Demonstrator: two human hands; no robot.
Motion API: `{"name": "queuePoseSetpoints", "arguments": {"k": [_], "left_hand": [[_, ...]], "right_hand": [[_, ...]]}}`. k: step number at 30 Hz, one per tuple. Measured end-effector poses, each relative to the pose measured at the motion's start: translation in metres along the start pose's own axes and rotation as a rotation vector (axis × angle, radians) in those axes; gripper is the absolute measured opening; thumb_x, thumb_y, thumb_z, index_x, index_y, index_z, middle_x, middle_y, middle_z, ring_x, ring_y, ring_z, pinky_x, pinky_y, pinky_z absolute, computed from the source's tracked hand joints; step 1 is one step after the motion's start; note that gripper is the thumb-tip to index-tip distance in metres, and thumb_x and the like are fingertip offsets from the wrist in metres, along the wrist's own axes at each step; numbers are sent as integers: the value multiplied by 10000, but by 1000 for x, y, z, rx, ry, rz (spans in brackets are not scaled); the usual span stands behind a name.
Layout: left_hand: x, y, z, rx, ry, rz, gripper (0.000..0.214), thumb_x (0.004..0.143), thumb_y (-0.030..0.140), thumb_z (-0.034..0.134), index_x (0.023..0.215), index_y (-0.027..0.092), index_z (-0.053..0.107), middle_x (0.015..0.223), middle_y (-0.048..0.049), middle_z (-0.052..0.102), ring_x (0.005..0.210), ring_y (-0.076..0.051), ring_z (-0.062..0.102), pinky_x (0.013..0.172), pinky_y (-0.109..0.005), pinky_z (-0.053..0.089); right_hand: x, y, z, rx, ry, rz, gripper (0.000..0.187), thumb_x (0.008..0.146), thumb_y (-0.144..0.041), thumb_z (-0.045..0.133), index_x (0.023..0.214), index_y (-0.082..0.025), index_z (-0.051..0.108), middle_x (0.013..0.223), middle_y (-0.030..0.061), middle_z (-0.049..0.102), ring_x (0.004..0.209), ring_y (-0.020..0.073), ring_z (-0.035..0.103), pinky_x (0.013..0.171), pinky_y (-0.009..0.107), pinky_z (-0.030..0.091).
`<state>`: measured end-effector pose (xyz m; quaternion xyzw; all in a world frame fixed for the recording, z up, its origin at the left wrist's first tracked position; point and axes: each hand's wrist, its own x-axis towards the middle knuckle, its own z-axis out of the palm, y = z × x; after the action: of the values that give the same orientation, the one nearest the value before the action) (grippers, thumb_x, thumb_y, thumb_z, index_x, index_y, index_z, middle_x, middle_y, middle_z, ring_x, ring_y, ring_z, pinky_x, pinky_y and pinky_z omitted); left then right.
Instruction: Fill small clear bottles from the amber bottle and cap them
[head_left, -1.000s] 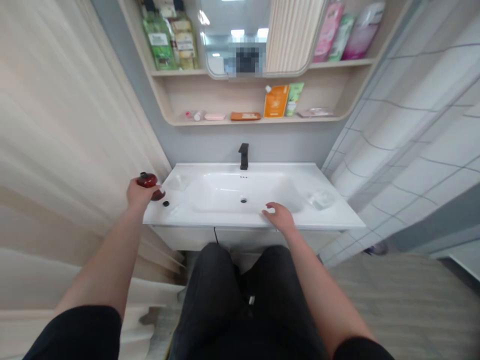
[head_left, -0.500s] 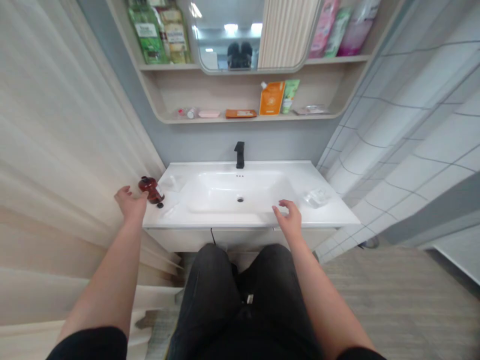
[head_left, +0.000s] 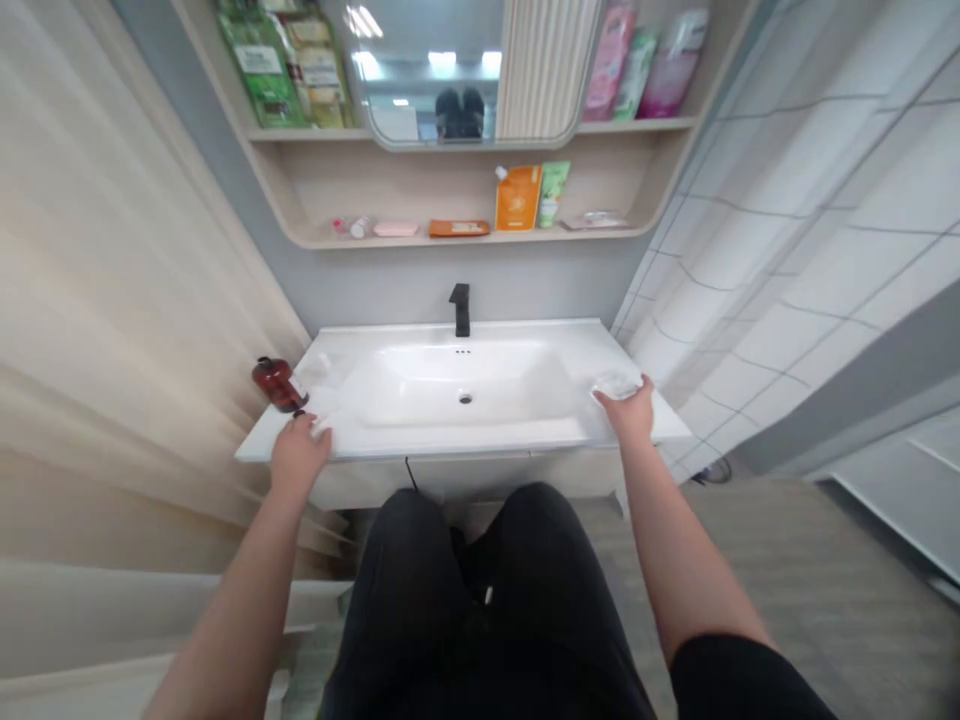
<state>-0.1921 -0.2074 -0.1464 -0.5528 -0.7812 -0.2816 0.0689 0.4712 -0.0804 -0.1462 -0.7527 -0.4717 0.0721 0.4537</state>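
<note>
My left hand (head_left: 301, 452) is at the front left of the white counter, fingers and thumb apart. Its fingertips reach a small black piece (head_left: 298, 413) and a whitish, see-through piece (head_left: 321, 425); I cannot make out a firm hold. Just behind lies a dark red-brown bottle (head_left: 280, 384) with a pale label, tilted on its side. On the right, my right hand (head_left: 631, 410) has its thumb and fingers around a crumpled clear plastic piece (head_left: 613, 383) lying on the counter. Part of that plastic is hidden by the hand.
Between my hands is a white basin (head_left: 465, 415) with a black tap (head_left: 461, 310) behind it. Above hangs a shelf (head_left: 300, 235) with an orange pouch (head_left: 517, 198), a green tube (head_left: 553, 194) and bottles. A beige curtain (head_left: 112, 300) borders the left, a tiled-pattern curtain (head_left: 750, 270) the right.
My left hand has moved right and toward the counter's front, from beside the bottle to the small black piece. My right hand has moved right from the basin's edge onto the clear plastic.
</note>
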Motion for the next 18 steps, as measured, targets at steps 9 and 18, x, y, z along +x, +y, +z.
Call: {"name": "queuePoseSetpoints", "arguments": {"k": [9, 18], "left_hand": [[-15, 29, -20, -356, -12, -194, 408, 825, 477, 777, 1142, 227, 720, 1062, -82, 801, 921, -273, 759, 897, -403, 589], [-53, 171, -76, -1219, -295, -47, 420, 789, 444, 874, 1106, 179, 800, 879, -34, 740, 768, -156, 630, 772, -295, 520]], "right_hand": [[-25, -5, -7, 81, -30, -32, 864, 610, -635, 935, 1280, -204, 600, 1174, 160, 759, 1102, 379, 720, 1000, 527, 577], [-161, -89, -7, 628, -563, -223, 792, 626, -580, 986, 1267, -258, 650, 1183, 86, 742, 1029, 283, 741, 894, 436, 650]]}}
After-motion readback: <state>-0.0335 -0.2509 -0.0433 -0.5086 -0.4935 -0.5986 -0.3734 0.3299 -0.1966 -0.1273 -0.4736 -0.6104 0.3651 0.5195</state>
